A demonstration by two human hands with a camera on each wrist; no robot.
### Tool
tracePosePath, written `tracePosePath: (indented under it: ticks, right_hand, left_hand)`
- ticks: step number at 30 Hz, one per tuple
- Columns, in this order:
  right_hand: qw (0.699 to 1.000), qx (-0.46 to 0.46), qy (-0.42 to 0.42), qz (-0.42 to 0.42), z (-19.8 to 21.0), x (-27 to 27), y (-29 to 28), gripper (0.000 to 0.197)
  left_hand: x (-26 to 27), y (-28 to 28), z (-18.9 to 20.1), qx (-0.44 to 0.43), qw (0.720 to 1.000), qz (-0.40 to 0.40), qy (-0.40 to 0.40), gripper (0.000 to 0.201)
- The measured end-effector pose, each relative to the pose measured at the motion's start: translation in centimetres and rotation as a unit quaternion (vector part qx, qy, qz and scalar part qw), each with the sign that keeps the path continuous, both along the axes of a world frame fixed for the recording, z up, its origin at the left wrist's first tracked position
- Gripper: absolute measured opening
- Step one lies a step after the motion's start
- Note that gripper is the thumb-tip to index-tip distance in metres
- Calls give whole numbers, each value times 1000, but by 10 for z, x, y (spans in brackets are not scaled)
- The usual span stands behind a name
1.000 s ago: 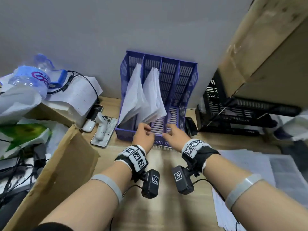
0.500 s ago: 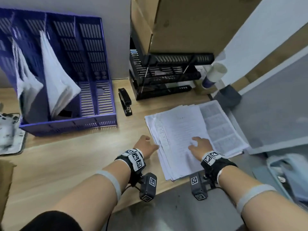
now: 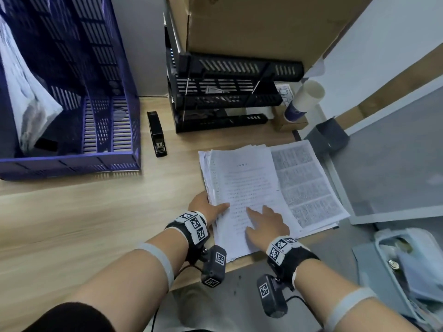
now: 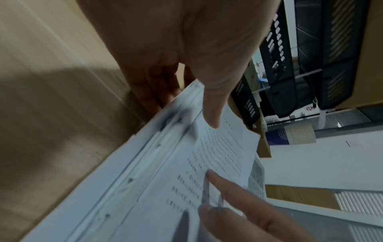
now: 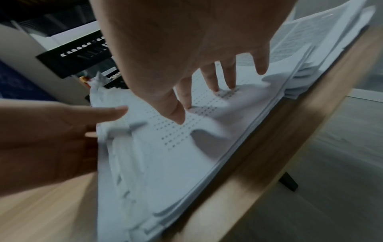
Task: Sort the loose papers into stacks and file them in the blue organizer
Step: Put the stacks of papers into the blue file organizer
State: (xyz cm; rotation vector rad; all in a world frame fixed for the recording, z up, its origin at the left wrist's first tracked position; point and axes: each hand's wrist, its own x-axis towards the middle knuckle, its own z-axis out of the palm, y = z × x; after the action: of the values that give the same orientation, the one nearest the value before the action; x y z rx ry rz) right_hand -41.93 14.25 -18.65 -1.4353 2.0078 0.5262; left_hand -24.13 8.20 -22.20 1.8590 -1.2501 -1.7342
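The blue organizer point(image 3: 72, 161) stands at the left on the wooden desk, with white papers point(image 3: 28, 104) leaning in a left slot. A stack of loose printed papers point(image 3: 251, 178) lies at the desk's front edge. My left hand point(image 3: 206, 208) is at the stack's left edge. Its thumb point(image 4: 211, 114) lies on the top sheet and its fingers point(image 4: 153, 98) go under the edge, pinching it. My right hand point(image 3: 263, 221) rests flat on the top sheet, its fingertips point(image 5: 215, 86) spread and pressing on the stack of papers point(image 5: 186, 147).
A black stapler point(image 3: 157, 133) lies between the organizer and the stack. Black letter trays point(image 3: 223, 99) with a cardboard box point(image 3: 251, 25) on top stand behind the stack. A paper cup point(image 3: 303, 101) is at the right. The stack overhangs the desk edge point(image 5: 259, 155).
Both hands have left the organizer and moved right to the paper stack. Since half a second ago my left thumb has slid onto the stack's left edge and my right hand has shifted left.
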Motion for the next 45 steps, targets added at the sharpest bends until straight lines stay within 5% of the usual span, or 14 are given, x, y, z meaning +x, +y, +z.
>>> tracePosePath:
  ticks: [3, 10, 17, 25, 31, 35, 38, 40, 41, 45]
  right_hand:
    - [997, -17, -78, 10, 5, 2, -1, 52]
    - [964, -132, -162, -166, -3, -2, -37, 41]
    - [946, -110, -273, -136, -25, 64, -46, 33]
    - [814, -170, -446, -330, 20, 63, -92, 41]
    - [742, -311, -518, -291, 95, 80, -99, 19]
    - [799, -256, -503, -206, 88, 86, -80, 35]
    - [861, -225, -420, -177, 57, 80, -77, 24]
    - [922, -188, -284, -186, 38, 73, -79, 83]
    - [933, -163, -259, -188, 25, 71, -83, 95]
    - [900, -94, -416, -88, 89, 118, -77, 96]
  left_hand:
    - [-2, -2, 2, -3, 1000, -7, -10, 43]
    - [61, -8, 0, 17, 998, 13, -61, 45]
    - [110, 8, 5, 9, 993, 109, -43, 42]
    - [124, 3, 68, -95, 971, 190, 112, 41]
    - [131, -10, 127, -219, 952, 179, 112, 48]
    - [119, 5, 114, -209, 969, 133, 21, 28]
    - [116, 8, 102, -194, 977, 87, -30, 19]
    - [117, 5, 101, -208, 973, 85, -47, 16]
    - [118, 1, 98, -211, 971, 87, -65, 18]
    - [124, -7, 106, -228, 962, 44, -142, 30]
